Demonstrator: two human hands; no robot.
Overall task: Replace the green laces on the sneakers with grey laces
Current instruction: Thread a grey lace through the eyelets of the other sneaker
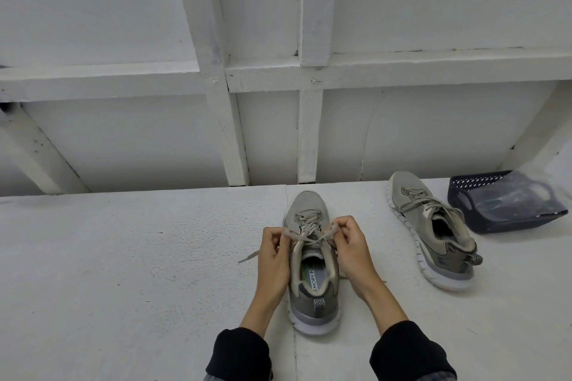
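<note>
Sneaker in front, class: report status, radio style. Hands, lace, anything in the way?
Left hand and right hand each pinch an end of the lace, crossed over the near sneaker. Second sneaker lies tipped, right. Nothing blocking.

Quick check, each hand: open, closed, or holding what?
Left hand: closed, pinching one lace end of the near sneaker.
Right hand: closed, pinching the other lace end.

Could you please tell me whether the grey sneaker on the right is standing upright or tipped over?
Tipped: the right grey mesh sneaker lies on its side, white sole edge showing.
</note>
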